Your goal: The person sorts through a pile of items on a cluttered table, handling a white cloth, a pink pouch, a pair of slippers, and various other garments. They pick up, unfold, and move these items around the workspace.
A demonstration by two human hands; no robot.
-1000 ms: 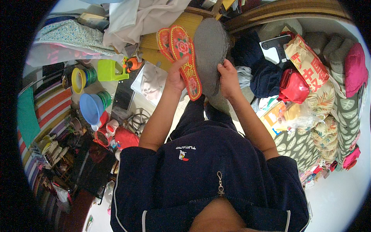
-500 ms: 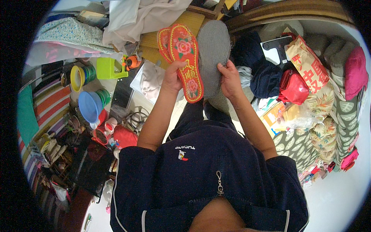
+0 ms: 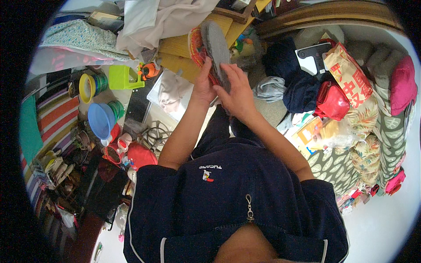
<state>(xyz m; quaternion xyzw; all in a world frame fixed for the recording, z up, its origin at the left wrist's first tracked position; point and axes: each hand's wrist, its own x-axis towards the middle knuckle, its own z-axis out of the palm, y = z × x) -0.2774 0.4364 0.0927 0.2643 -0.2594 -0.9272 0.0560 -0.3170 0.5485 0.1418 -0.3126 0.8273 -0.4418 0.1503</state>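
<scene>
The grey oval fabric insole (image 3: 216, 41) and, left of it, red patterned insoles (image 3: 195, 44) are clamped by left grip (image 3: 204, 85) and right grip (image 3: 238, 94), upper edges free.

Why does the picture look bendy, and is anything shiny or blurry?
In the head view, the fisheye lens makes the brown wooden edge look bowed; in that head view, light glints off the red bag; there too, the red insole looks a little smeared.
</scene>
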